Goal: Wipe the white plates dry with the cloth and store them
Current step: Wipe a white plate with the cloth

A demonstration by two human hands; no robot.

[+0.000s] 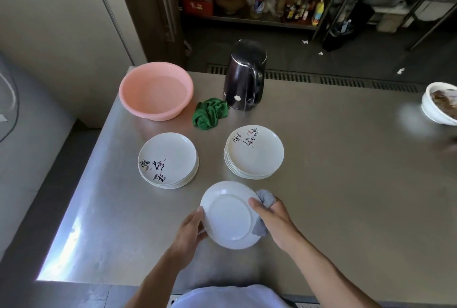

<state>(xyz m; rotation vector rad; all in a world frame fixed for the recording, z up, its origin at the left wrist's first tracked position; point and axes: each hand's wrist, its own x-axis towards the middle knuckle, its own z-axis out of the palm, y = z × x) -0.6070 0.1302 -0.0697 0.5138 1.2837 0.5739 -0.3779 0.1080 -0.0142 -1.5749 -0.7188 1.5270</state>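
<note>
Fingers (254, 202) of right hand (274, 218) pinching grey cloth (265, 198) against plate (230, 216) rim at three o'clock; left hand (190, 231) gripping nine o'clock, above tabletop (346, 184). Probably stiff, slippery, breakable; best gripped by opposite rims.

Steel table (333, 184) carries pink basin (156, 90), black kettle (243, 77), green rag (210, 113), two plate stacks (168, 160) (254, 152), bowl (439, 103).

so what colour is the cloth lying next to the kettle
Green; the crumpled cloth beside the black kettle shows clearly in the head view.
</note>
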